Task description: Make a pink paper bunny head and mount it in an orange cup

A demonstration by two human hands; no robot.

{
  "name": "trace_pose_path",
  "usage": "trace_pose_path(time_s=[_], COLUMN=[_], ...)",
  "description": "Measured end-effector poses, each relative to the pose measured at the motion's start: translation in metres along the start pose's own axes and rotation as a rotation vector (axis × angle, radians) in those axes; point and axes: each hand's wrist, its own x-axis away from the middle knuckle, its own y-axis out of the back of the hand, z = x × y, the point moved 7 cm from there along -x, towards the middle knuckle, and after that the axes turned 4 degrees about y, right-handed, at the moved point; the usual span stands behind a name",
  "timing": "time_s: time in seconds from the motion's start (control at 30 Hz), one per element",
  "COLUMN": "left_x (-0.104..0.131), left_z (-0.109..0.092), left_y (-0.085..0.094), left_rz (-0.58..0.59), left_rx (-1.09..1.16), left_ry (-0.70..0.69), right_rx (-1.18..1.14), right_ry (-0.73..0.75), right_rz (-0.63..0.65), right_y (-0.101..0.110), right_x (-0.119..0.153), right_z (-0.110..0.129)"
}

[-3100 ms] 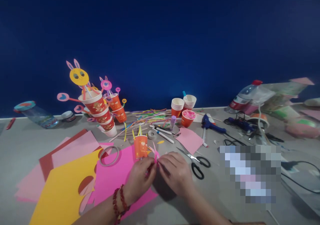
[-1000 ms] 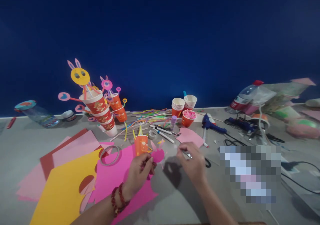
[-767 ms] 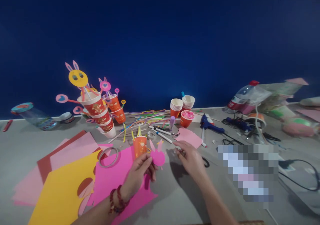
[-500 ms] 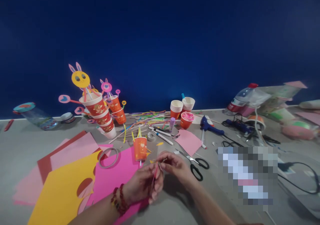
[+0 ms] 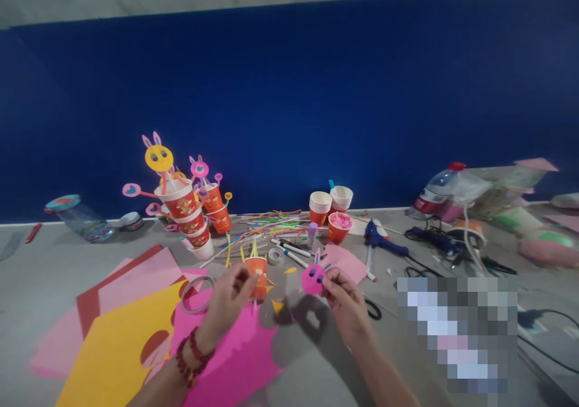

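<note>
My right hand (image 5: 346,304) pinches the edge of a pink paper bunny face (image 5: 312,279) with dark eyes and upright ears, held above the table. Over to the left, my left hand (image 5: 228,295) is beside an orange paper cup (image 5: 259,274), its fingers loosely bent and overlapping the cup's left side. I cannot tell whether they touch it. Straws stick up from this cup, and a pale straw shows below it. Behind my right hand lie black-handled scissors (image 5: 373,310), mostly covered.
Left are yellow card (image 5: 113,347), pink card (image 5: 235,359) and a tape ring (image 5: 184,298). Stacked-cup figures (image 5: 183,208) stand behind them. Loose straws (image 5: 271,223), paper cups (image 5: 319,205) and pens lie at the back. A blue glue gun (image 5: 384,241) with its cord is right.
My hands have come apart. The right now shows the bunny face upright on its side, while the left has moved left and up to the orange cup. The view has tilted up.
</note>
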Motion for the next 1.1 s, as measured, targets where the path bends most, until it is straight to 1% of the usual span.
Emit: trace_pose_path(time_s=[0.03,0.07,0.1,0.17,0.23,0.3,0.37,0.43,0.53,0.6,0.63,0.73,0.83,0.9,1.0,1.1], left_x=[-0.005,-0.011,-0.016,-0.027,-0.034,-0.038,-0.039,-0.036,-0.023,-0.009,-0.001,0.025,0.046,0.056,0.065,0.068], left_z=[0.001,0.006,0.014,0.032,0.045,0.050,0.049,0.043,0.028,0.019,0.016,0.007,0.000,-0.001,0.003,0.005], left_y=[0.017,0.027,0.033,0.032,0.023,0.013,0.005,0.004,0.006,0.006,0.003,-0.012,-0.034,-0.051,-0.069,-0.079], left_rz=[-0.142,-0.215,-0.252,-0.223,-0.155,-0.093,-0.060,-0.051,-0.029,0.028,0.084,0.253,0.380,0.459,0.493,0.529], left_rx=[-0.107,-0.178,-0.217,-0.291,-0.349,-0.390,-0.395,-0.308,-0.025,0.183,0.279,0.493,0.595,0.631,0.666,0.712], left_ry=[-0.050,-0.060,-0.047,0.023,0.083,0.127,0.165,0.174,0.121,0.092,0.092,0.093,0.040,0.029,0.052,0.079], right_rx=[-0.006,-0.008,-0.006,0.011,0.037,0.057,0.062,0.056,-0.004,-0.084,-0.127,-0.237,-0.315,-0.340,-0.348,-0.334], right_ry=[0.001,-0.004,-0.014,-0.030,-0.040,-0.044,-0.048,-0.052,-0.071,-0.099,-0.108,-0.101,-0.110,-0.126,-0.136,-0.201], right_rz=[-0.018,-0.016,-0.003,0.030,0.064,0.096,0.110,0.107,0.097,0.088,0.087,0.115,0.143,0.145,0.164,0.181], right_y=[0.002,0.003,0.001,-0.003,-0.008,-0.012,-0.013,-0.011,-0.007,-0.006,-0.006,-0.011,-0.019,-0.022,-0.026,-0.031], right_x=[-0.001,-0.002,-0.002,-0.001,0.001,0.003,0.003,0.002,0.000,-0.001,0.000,0.001,0.003,0.004,0.007,0.015], right_z=[0.002,0.002,0.001,-0.001,-0.004,-0.006,-0.007,-0.007,-0.008,-0.008,-0.008,-0.005,-0.002,-0.002,-0.004,-0.013])
